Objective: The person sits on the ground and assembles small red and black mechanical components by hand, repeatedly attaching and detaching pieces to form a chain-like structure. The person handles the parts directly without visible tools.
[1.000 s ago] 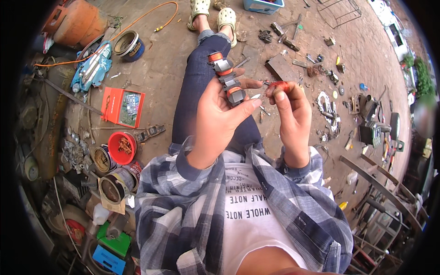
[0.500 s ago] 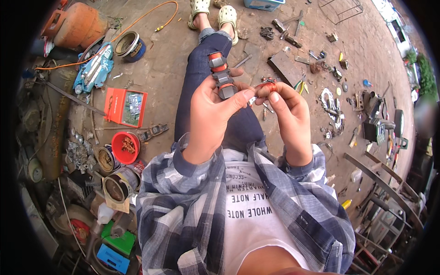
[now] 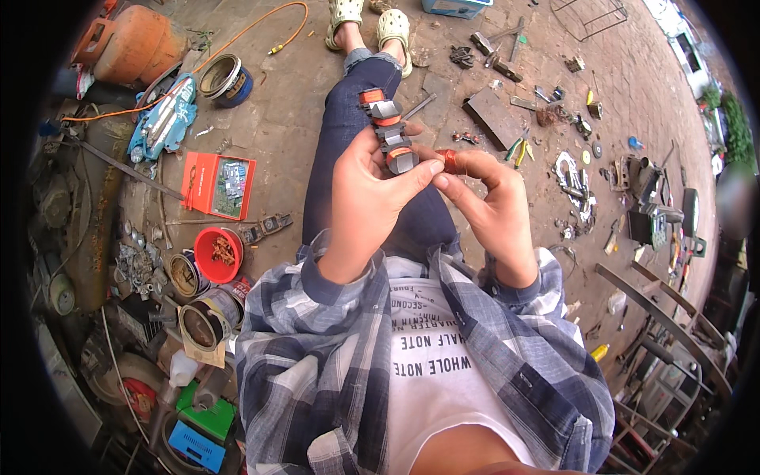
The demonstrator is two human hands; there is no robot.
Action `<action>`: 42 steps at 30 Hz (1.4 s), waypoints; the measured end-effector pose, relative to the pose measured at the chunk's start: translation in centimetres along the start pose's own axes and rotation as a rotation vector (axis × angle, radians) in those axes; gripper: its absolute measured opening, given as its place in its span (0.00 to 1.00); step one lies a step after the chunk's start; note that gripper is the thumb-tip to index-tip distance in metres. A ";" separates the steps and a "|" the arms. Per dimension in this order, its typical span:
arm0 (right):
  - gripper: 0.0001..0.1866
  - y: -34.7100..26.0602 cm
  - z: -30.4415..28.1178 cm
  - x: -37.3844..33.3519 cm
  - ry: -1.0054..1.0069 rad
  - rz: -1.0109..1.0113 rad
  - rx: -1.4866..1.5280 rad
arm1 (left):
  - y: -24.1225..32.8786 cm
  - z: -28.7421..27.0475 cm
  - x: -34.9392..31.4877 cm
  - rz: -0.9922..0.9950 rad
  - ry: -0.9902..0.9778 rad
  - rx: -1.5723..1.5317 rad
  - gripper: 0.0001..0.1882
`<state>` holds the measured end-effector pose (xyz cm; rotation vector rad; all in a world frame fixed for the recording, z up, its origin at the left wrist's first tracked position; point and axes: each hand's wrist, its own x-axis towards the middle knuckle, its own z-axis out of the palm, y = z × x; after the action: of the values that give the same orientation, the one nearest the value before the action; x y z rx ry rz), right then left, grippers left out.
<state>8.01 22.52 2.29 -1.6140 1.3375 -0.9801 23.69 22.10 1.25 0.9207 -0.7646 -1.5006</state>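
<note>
A jointed strip of dark grey coil bobbins (image 3: 387,123) wound with orange-red wire stands tilted above my lap. My left hand (image 3: 364,210) is closed around its near end, thumb stretched toward the right. Around the fingers of my right hand (image 3: 497,207) lies a small loop of red copper wire (image 3: 449,160). The right thumb and fingers are pinched close to the left thumb tip, beside the lowest bobbin. How the wire runs between the two hands is too fine to make out.
On the brick floor to the left are a red case (image 3: 204,184), a red bowl (image 3: 219,252), paint cans (image 3: 207,323) and an orange gas cylinder (image 3: 138,46). Rightward lie pliers (image 3: 520,150), a metal plate (image 3: 492,117), scattered hand tools and a metal frame (image 3: 673,309).
My right hand has come left and its thumb now lies against the left thumb tip. The bobbin strip has shifted slightly right and turned a little.
</note>
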 end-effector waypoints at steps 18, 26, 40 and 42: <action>0.09 0.1 -1.2 0.5 -0.241 0.078 -0.112 | 1.1 -1.0 0.4 -0.207 -0.074 -0.016 0.17; 0.11 1.6 -2.6 0.7 -0.428 0.210 0.589 | -0.2 -1.8 1.0 -0.098 -0.040 0.012 0.17; 0.10 0.8 -0.3 0.4 0.044 0.080 0.634 | -1.7 -0.2 0.4 -0.089 -0.025 -0.055 0.17; 0.10 0.6 0.2 0.1 0.125 0.028 0.453 | -1.8 -0.2 0.3 -0.103 -0.013 -0.024 0.17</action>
<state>7.97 22.36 1.68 -1.2043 1.1123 -1.2775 23.01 22.03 -0.43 0.9453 -0.7166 -1.6040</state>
